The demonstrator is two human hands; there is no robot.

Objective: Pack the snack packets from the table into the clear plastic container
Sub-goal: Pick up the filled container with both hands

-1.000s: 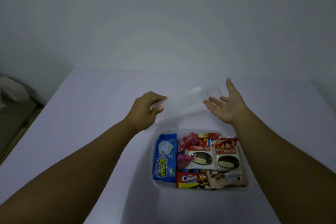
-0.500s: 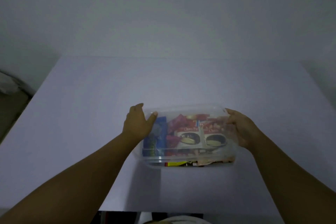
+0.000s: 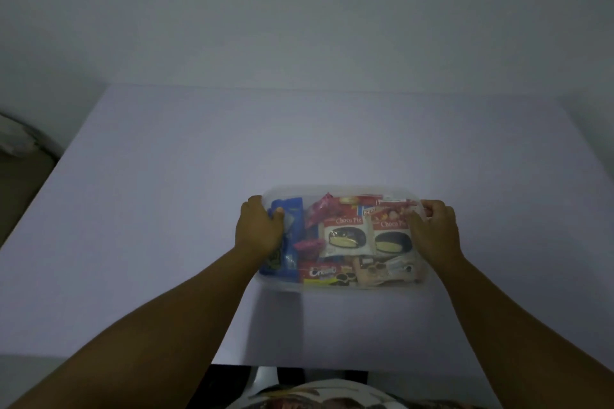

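Clear plastic container, full of snack packets, near the table's front edge with bare surface on every side. Likely light, thin-walled, flexible and slick; best held at the short ends. Left hand and right hand grasp those ends, fingers curled over the rim.

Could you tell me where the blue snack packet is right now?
The blue snack packet lies at the left end of the clear plastic container, partly under the left hand, beside the pink packets.
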